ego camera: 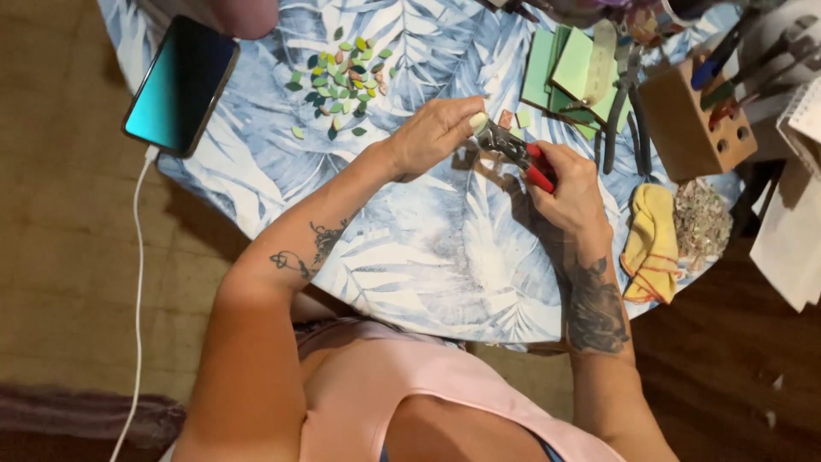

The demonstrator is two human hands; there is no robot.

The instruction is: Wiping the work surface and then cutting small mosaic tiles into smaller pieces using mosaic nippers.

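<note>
My right hand [571, 190] grips the red handles of a pair of nippers [513, 150] over a table covered with a blue leaf-print cloth [445, 248]. My left hand [434, 133] pinches a small pale green tile piece [478, 121] at the nippers' jaws. A scatter of several leaf-shaped tile pieces [340, 81], green, yellow and pink, lies on the cloth beyond my left hand.
A phone [181, 83] with a white cable lies at the table's left edge. Green tile sheets [569, 77], dark pliers [617, 111] and a wooden tool block [693, 120] sit at the right. A yellow cloth [650, 244] lies beside a pile of tile scraps [701, 224].
</note>
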